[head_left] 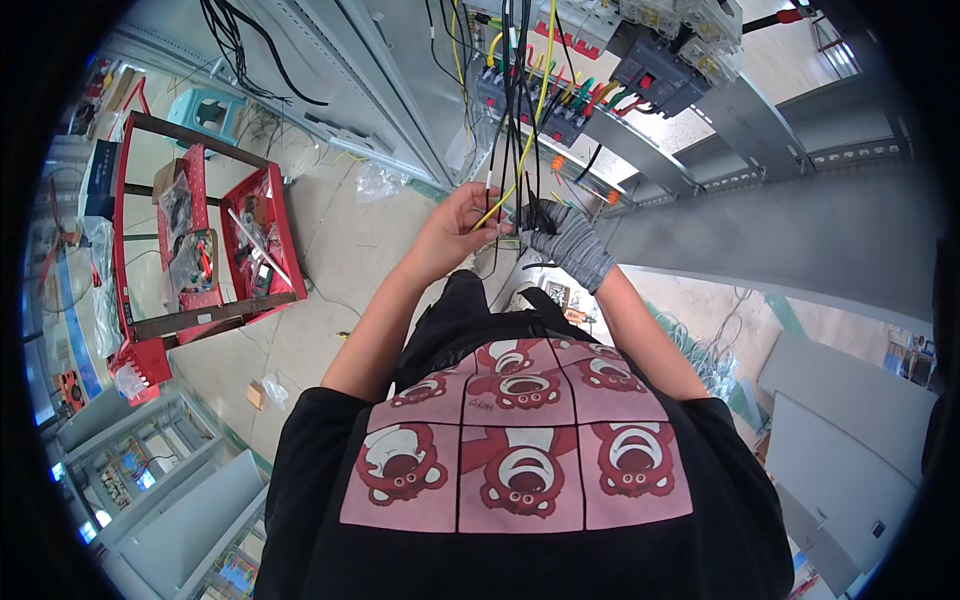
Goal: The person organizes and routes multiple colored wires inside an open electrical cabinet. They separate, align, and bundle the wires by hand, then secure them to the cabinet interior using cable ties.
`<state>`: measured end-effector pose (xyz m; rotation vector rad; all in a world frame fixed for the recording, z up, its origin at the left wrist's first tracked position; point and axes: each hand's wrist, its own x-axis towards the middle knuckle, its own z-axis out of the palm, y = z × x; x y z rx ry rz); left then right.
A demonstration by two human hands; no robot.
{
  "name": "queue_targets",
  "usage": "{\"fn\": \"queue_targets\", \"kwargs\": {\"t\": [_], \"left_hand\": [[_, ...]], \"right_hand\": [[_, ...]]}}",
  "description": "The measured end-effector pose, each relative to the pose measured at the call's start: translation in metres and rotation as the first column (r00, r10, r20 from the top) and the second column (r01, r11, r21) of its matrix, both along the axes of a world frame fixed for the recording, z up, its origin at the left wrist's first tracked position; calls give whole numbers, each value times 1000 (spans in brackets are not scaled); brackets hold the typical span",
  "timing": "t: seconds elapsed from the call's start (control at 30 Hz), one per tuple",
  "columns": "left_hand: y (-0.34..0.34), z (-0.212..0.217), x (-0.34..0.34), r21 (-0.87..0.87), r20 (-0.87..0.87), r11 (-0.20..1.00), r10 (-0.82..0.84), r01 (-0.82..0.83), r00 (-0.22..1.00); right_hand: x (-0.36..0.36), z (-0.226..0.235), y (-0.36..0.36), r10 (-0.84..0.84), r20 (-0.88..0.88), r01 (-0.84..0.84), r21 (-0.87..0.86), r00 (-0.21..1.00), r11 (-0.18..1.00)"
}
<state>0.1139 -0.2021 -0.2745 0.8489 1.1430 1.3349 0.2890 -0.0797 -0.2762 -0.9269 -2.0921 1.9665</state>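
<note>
A bundle of thin black wires [512, 110] hangs from the top of the cabinet, and a yellow wire [537, 118] runs down among them. My left hand [450, 235], bare, is closed with its fingertips pinching wires at the bundle's left side, where the yellow wire ends near the fingers. My right hand [572, 250] wears a grey knitted glove and is closed around the lower part of the black wires. Exactly which strands each hand grips is partly hidden. Some black wires carry white marker sleeves.
Ahead stand a dark circuit breaker [655, 80] and a row of smaller breakers [545, 110] with coloured wires. A grey cabinet beam [760, 235] crosses at right. At left are a red cart [285, 235] holding tools and a blue stool [205, 115].
</note>
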Motion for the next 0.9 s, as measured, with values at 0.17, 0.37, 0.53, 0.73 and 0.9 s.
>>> {"fn": "queue_targets", "kwargs": {"t": [0.17,0.37,0.53,0.73,0.9], "left_hand": [[-3,10,1,-13,-13,1000,-21,21,1000],[-8,14,2,-42,5,999,-7,7,1000],[-13,20,6,-59,99,998,32,-26,995],[-1,43,8,-69,75,996,58,-53,995],[11,41,15,16,1,992,124,-124,992]], "right_hand": [[2,-11,-5,-40,-58,41,30,998,999],[5,5,-11,-32,-78,32,-7,996,999],[10,6,-11,-27,-61,27,-12,998,1000],[14,6,-10,-22,-72,15,-95,997,995],[20,-2,-8,-24,-117,11,-107,993,994]]}}
